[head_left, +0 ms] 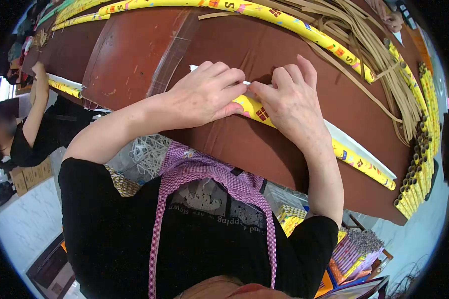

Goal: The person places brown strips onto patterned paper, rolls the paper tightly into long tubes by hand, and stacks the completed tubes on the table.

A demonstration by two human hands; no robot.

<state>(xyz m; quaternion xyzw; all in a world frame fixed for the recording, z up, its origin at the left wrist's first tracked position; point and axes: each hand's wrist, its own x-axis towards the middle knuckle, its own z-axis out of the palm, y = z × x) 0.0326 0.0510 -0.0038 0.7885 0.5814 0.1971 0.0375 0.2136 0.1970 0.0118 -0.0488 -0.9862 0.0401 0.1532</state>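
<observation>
A roll of yellow patterned wrapping paper (360, 163) lies slantwise on the brown table, its white inner side showing along the far edge. My left hand (208, 95) is closed on the roll's left part, thumb on the near side and fingers over the top. Close beside it, my right hand (290, 99) pinches the white paper edge between thumb and index finger, its little finger raised. The fingertips of both hands almost meet. My left hand hides much of the roll's left end.
Finished yellow rolls (284, 20) stretch across the far side of the brown table (269, 154). Tan paper strips (384, 94) lie at the back right. Several rolls are stacked along the right edge (415, 192). At the left, another person (40, 119) handles a yellow roll (65, 87).
</observation>
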